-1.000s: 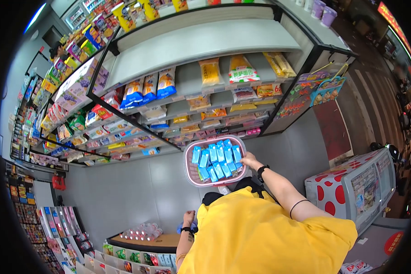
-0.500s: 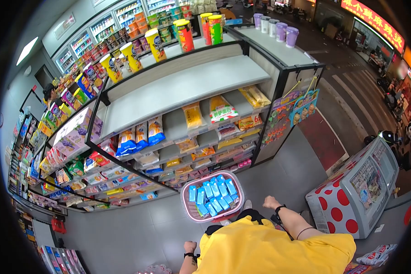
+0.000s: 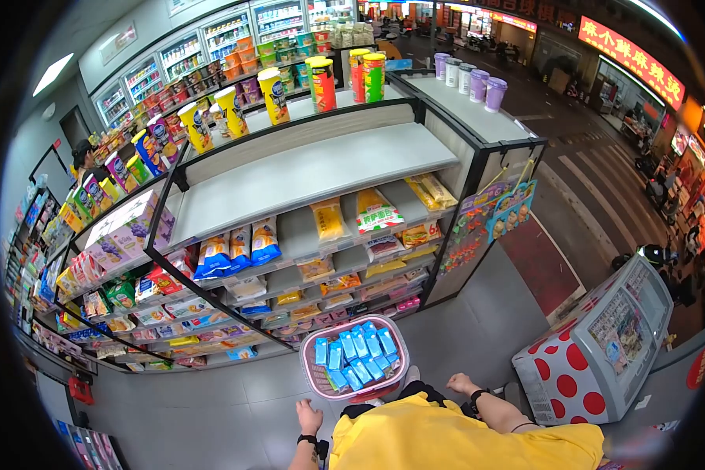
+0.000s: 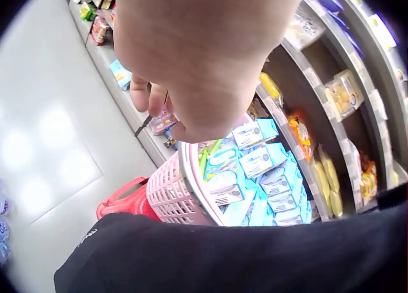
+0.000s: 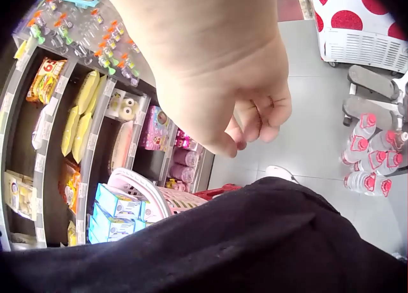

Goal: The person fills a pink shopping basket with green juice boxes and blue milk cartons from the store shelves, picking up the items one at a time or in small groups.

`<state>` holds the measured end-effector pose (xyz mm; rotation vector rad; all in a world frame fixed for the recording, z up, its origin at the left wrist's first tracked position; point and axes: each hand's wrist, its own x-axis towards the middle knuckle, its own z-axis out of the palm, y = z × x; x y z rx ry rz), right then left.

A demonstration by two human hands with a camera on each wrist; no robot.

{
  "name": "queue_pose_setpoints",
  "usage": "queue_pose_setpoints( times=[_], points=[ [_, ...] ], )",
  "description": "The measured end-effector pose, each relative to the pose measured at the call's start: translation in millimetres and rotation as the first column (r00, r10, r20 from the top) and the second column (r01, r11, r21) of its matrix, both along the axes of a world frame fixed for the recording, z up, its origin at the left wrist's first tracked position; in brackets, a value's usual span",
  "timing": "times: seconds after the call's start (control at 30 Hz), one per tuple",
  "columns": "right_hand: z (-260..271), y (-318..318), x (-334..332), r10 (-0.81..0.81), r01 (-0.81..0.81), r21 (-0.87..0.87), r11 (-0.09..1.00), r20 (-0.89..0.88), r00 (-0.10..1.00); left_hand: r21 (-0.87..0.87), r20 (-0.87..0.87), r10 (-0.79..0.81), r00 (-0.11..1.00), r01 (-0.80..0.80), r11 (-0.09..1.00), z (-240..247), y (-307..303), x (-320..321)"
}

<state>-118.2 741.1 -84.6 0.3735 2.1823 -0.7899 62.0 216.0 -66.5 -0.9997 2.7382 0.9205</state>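
A pink basket (image 3: 306, 370) full of blue cartons (image 3: 356, 354) sits low in front of me, by the foot of the shelf unit. My left hand (image 3: 309, 415) hangs beside my yellow shirt, fingers loosely curled, holding nothing. My right hand (image 3: 460, 384) hangs just right of the basket, also with nothing in it. In the left wrist view the left hand (image 4: 153, 95) hovers over the basket (image 4: 169, 197) and its cartons (image 4: 258, 162). In the right wrist view the right hand (image 5: 255, 117) hangs above the basket (image 5: 137, 186), apart from it.
A tall shelf unit (image 3: 313, 172) of snack packets stands ahead, with crisp cans on top. A white freezer with red dots (image 3: 595, 345) is at my right. Bottled water packs (image 5: 373, 159) lie on the grey floor. Something red (image 4: 121, 200) sits under the basket.
My right hand has let go of the basket's rim. The basket now sits lower and nearer my feet, and my view has risen toward the shelf tops.
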Motion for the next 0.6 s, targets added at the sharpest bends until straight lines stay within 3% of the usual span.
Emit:
queue_pose_setpoints(
  times=[0.13,0.23,0.33,0.43,0.53,0.6],
  points=[
    [-6.2,0.9,-1.5,-0.043,0.043,-0.035,0.998,0.0,0.999,-0.104,-0.122,-0.182,0.976,0.17,0.98,7.5,2.7,-16.8],
    [-6.7,0.6,-2.0,-0.048,0.047,-0.049,0.998,-0.014,0.999,-0.07,-0.044,-0.237,0.971,0.233,0.97,-1.2,6.7,-19.4],
    [-5.2,0.0,-2.5,-0.02,0.02,-0.034,0.999,-0.008,1.0,-0.022,0.143,-0.318,0.937,0.324,0.946,-20.0,6.8,-16.2],
    [-5.0,-1.8,-1.9,0.002,-0.002,-0.018,1.0,0.002,1.0,-0.037,0.191,-0.325,0.926,0.338,0.94,-45.9,7.0,-3.1],
    [-8.3,-4.2,-2.4,0.028,-0.028,-0.016,0.999,-0.002,1.0,0.076,0.334,-0.302,0.893,0.293,0.953,-57.7,6.8,5.0],
    [-15.4,-6.4,-4.8,0.059,-0.059,-0.022,0.998,-0.01,0.998,0.145,0.349,-0.174,0.921,0.131,0.981,-61.6,8.8,13.8]
  ],
)
